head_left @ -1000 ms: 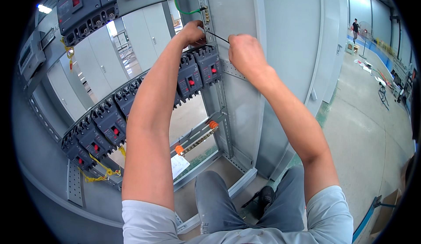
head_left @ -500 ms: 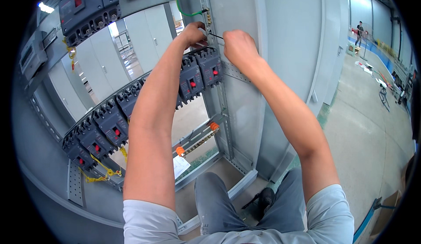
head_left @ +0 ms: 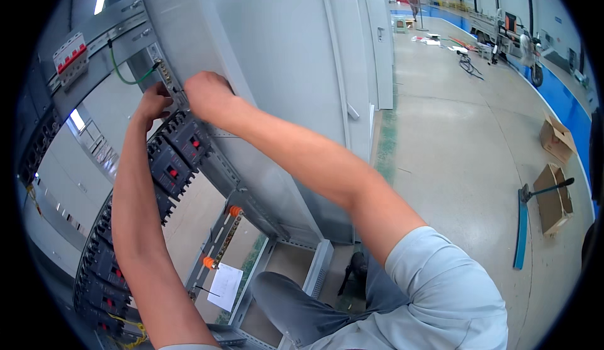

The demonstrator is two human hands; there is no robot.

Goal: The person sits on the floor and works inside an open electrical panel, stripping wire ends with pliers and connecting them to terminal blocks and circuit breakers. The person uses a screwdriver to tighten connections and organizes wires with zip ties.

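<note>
My left hand [head_left: 155, 103] reaches to the upright metal rail inside an open cabinet, its fingers curled at the rail's edge and partly hidden. On the rail's other side my right hand [head_left: 207, 95] is closed in a fist, its fingertips facing the rail; the thin dark-shafted tool in it is mostly hidden now. Just above both hands, a green wire [head_left: 123, 78] ends at a small brass terminal strip [head_left: 165, 72]. A slanting row of dark circuit breakers [head_left: 170, 169] with red levers runs below my hands, partly covered by my left forearm.
A grey side panel [head_left: 270, 41] stands right of my hands. Lower down are a busbar with orange insulators [head_left: 234, 211] and a paper sheet [head_left: 225, 286]. On the floor to the right are a cardboard box [head_left: 553, 199] and a blue long tool [head_left: 521, 230]. A person [head_left: 413, 0] stands far off.
My view has turned right, so the cabinet and both hands sit farther left and more floor shows. Both hands stay at the rail. The tool's shaft, plain before, is now mostly hidden.
</note>
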